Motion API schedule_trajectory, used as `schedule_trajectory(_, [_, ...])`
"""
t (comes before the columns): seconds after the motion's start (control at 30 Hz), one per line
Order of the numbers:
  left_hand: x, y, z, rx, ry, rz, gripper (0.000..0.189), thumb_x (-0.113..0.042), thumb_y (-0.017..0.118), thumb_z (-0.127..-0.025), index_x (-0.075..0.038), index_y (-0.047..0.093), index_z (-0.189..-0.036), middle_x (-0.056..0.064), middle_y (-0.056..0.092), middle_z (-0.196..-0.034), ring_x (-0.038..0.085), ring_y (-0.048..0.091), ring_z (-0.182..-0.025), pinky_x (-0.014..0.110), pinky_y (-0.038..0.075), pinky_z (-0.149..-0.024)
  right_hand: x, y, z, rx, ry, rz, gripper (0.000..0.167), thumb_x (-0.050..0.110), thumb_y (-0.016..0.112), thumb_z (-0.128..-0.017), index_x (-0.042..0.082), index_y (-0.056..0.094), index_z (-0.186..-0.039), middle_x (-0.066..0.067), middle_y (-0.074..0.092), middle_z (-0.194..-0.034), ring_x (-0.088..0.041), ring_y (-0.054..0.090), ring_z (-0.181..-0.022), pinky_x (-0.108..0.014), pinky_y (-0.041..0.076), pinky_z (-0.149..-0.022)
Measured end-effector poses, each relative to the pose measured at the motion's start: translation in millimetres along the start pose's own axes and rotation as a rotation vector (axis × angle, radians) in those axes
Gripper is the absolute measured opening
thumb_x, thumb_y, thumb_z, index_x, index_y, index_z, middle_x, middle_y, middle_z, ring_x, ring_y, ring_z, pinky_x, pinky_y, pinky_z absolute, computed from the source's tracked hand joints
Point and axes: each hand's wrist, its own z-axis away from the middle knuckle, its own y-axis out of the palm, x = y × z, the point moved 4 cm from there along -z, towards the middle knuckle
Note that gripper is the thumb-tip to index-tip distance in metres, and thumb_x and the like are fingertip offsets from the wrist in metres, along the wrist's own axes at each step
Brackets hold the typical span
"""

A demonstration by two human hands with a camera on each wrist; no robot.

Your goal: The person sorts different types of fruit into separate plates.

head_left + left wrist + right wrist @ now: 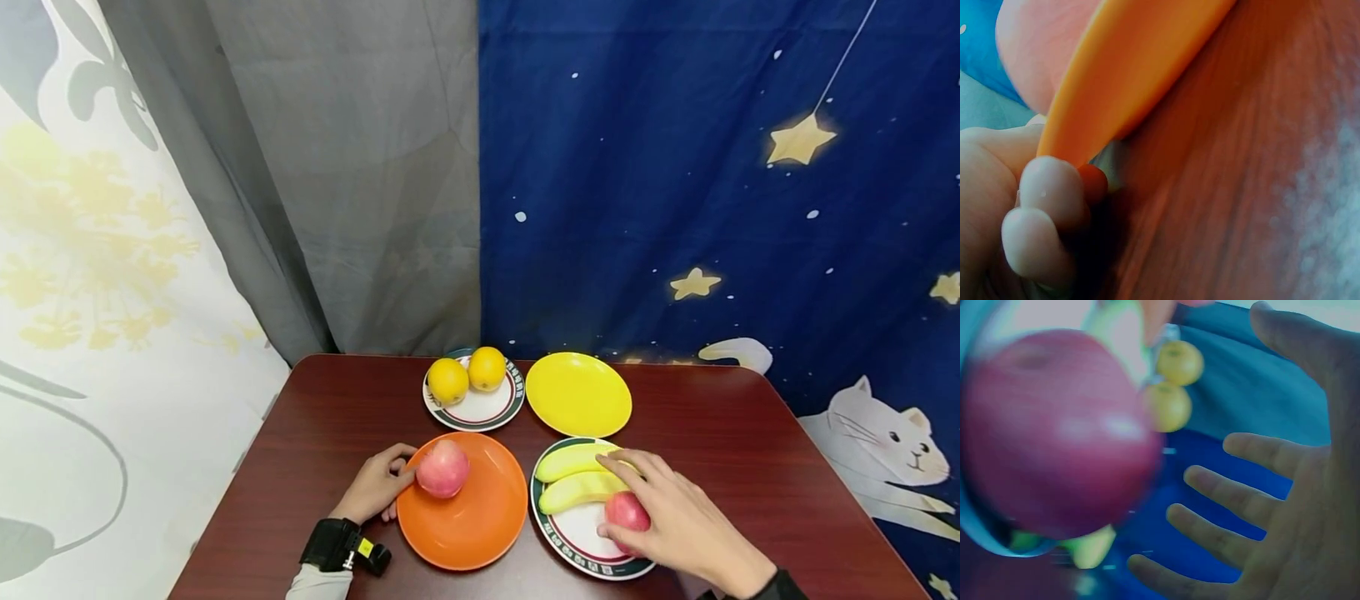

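Observation:
My left hand [375, 483] grips the left rim of an orange plate [480, 533]. In the left wrist view its curled fingertips [1054, 190] lie against the plate's edge. A pinkish apple [442, 469] sits on that plate, close to my thumb. On the right, my right hand [667, 508] reaches over a white plate [573, 550] with a dark patterned rim. Its fingers are spread around a red apple [624, 511], and the right wrist view shows them apart from the apple. Two yellow bananas [572, 493] lie side by side on the same plate, partly behind my fingers.
Behind the orange plate, two yellow-orange round fruits [448, 382] sit on another patterned white plate [487, 414]. A bare yellow plate [579, 393] stands beside it. Curtains [390, 208] hang along the back edge of the dark red wooden table [300, 433].

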Motion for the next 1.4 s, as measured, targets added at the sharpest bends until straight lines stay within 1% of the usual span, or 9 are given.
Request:
schedule_trajectory(0.27, [-3.5, -0.6, 0.8, -0.008, -0.023, 0.002, 0.038, -0.027, 0.077, -0.107, -0.003, 0.069, -0.135, 0.002, 0.057, -0.069, 0.012, 0.055, -0.038, 0.030, 0.053, -0.039, -10.2, 41.4, 17.7, 0.151, 0.113, 0.020, 0.091, 0.076, 0.087, -0.079, 0.026, 0.065, -0.152, -0.006, 0.061, -0.146, -0.034, 0.056, -0.130, -0.072, 0.058, -0.097])
schedule_trajectory(0.4, [-4.8, -2.2, 1.8, -0.017, -0.025, -0.002, 0.036, -0.026, 0.077, -0.106, -0.003, 0.069, -0.134, 0.002, 0.056, -0.069, 0.011, 0.054, -0.038, 0.030, 0.052, -0.039, -11.0, 51.2, 17.2, 0.109, 0.110, 0.088, 0.084, 0.068, 0.093, -0.076, 0.027, 0.069, -0.145, -0.003, 0.063, -0.140, -0.032, 0.055, -0.128, -0.064, 0.057, -0.100])
schedule_trajectory(0.53, [-5.4, -3.0, 1.1, -0.015, -0.019, 0.002, 0.034, -0.025, 0.076, -0.107, -0.003, 0.069, -0.133, 0.001, 0.057, -0.068, 0.010, 0.054, -0.038, 0.029, 0.052, -0.038, -12.3, 55.6, 18.0, 0.033, 0.079, 0.119, 0.075, 0.057, 0.098, -0.076, 0.025, 0.072, -0.138, -0.002, 0.062, -0.131, -0.028, 0.055, -0.121, -0.051, 0.057, -0.094])
schedule_trajectory(0.7, [-4.5, -3.5, 1.4, -0.022, -0.008, -0.002, 0.035, -0.026, 0.077, -0.107, -0.003, 0.070, -0.132, 0.001, 0.056, -0.068, 0.010, 0.054, -0.038, 0.029, 0.052, -0.038, -12.7, 56.3, 17.8, -0.029, 0.063, 0.122, 0.070, 0.048, 0.101, -0.074, 0.022, 0.073, -0.133, -0.001, 0.061, -0.125, -0.026, 0.056, -0.116, -0.048, 0.057, -0.089])
schedule_trajectory(0.97, [1.8, -1.7, 0.7, -0.012, -0.016, 0.008, 0.035, -0.027, 0.076, -0.107, -0.005, 0.070, -0.132, 0.002, 0.057, -0.069, 0.012, 0.055, -0.039, 0.030, 0.053, -0.040, -10.7, 55.2, 15.6, 0.029, 0.072, 0.104, 0.074, 0.055, 0.100, -0.074, 0.022, 0.072, -0.133, -0.002, 0.061, -0.126, -0.025, 0.056, -0.115, -0.050, 0.061, -0.088])
schedule_trajectory(1.07, [1.6, -1.9, 1.2, -0.012, -0.013, 0.014, 0.036, -0.028, 0.076, -0.107, -0.004, 0.069, -0.133, 0.002, 0.058, -0.070, 0.012, 0.055, -0.039, 0.029, 0.053, -0.040, -6.0, 50.4, 10.5, -0.024, 0.007, 0.101, 0.070, 0.049, 0.102, -0.074, 0.019, 0.074, -0.131, 0.000, 0.062, -0.124, -0.021, 0.057, -0.111, -0.046, 0.064, -0.086])
schedule_trajectory(1.27, [-0.1, -1.3, 2.2, -0.006, -0.006, 0.015, 0.037, -0.026, 0.075, -0.108, -0.002, 0.069, -0.135, 0.002, 0.058, -0.070, 0.011, 0.056, -0.039, 0.030, 0.053, -0.039, 24.8, 33.4, -18.6, -0.300, -0.261, -0.002, 0.066, 0.029, 0.102, -0.068, 0.014, 0.074, -0.126, 0.002, 0.064, -0.124, -0.016, 0.061, -0.109, -0.038, 0.064, -0.086])
schedule_trajectory(1.33, [-0.7, -1.2, 1.8, -0.008, -0.004, 0.011, 0.037, -0.026, 0.075, -0.107, -0.002, 0.069, -0.135, 0.002, 0.058, -0.070, 0.011, 0.056, -0.039, 0.030, 0.053, -0.039, 38.6, 30.8, -33.1, -0.329, -0.334, -0.063, 0.065, 0.027, 0.101, -0.069, 0.015, 0.073, -0.126, 0.003, 0.064, -0.125, -0.017, 0.062, -0.110, -0.037, 0.064, -0.086])
schedule_trajectory(1.4, [-1.7, -0.8, 0.5, -0.011, 0.000, 0.002, 0.036, -0.026, 0.075, -0.107, -0.002, 0.069, -0.134, 0.002, 0.058, -0.069, 0.012, 0.056, -0.039, 0.030, 0.054, -0.040, 52.1, 31.9, -48.3, -0.309, -0.389, -0.132, 0.063, 0.026, 0.100, -0.072, 0.014, 0.073, -0.127, 0.002, 0.064, -0.126, -0.017, 0.063, -0.110, -0.038, 0.064, -0.088])
